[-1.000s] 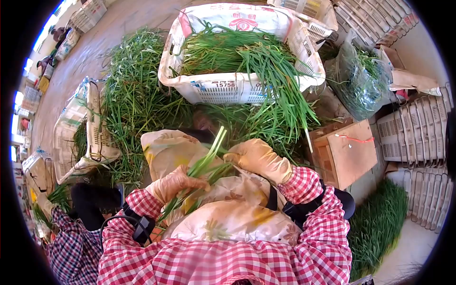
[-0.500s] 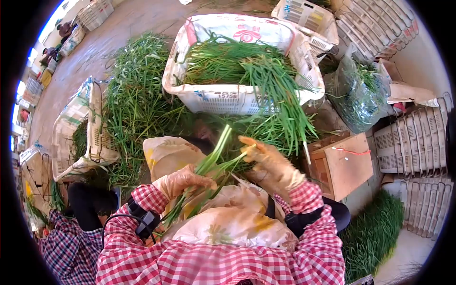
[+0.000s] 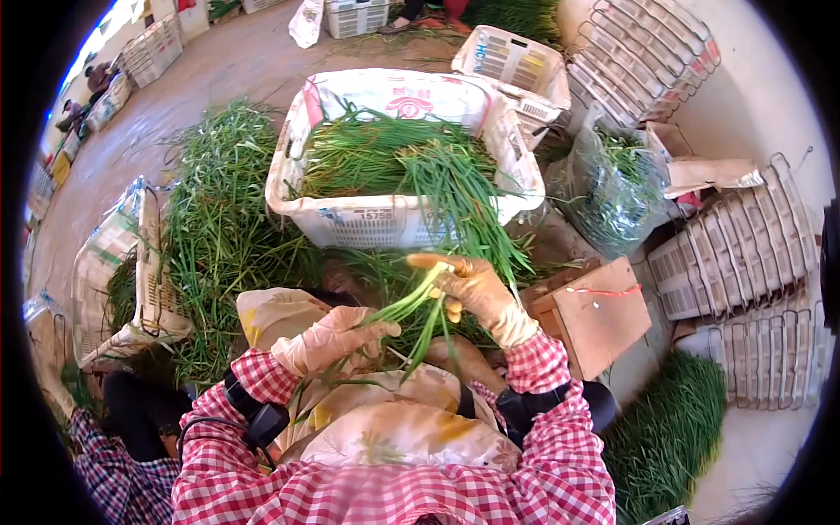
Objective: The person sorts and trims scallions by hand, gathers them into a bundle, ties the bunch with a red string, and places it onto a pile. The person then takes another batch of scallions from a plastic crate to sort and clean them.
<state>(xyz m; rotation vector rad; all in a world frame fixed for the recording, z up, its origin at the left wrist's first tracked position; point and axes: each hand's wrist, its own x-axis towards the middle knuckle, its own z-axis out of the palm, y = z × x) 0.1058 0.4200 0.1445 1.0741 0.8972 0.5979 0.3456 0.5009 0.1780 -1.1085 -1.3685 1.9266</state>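
Over my lap, my right hand [image 3: 479, 293], in a tan stained glove, pinches the pale ends of some long green stalks [image 3: 407, 306]. My left hand [image 3: 332, 341], in a similar glove, is closed around the leafy part of the stalks, lower and to the left. Leaves droop between the two hands. Beyond them stands a white crate [image 3: 367, 223] heaped with green stalks [image 3: 385, 153], some hanging over its near edge. A loose pile of greens [image 3: 232, 236] lies to the left of the crate.
A wooden box [image 3: 604, 306] and a clear plastic bag of greens [image 3: 617, 188] are at the right, by stacked crates [image 3: 735, 249]. More greens [image 3: 669, 429] lie at lower right. A tilted crate [image 3: 149, 289] stands left, near a co-worker's checked sleeve [image 3: 114, 464].
My right hand has come to the stalks and now grips their pale ends, which have swung right and down. The view has shifted, showing more floor and crates at the top.
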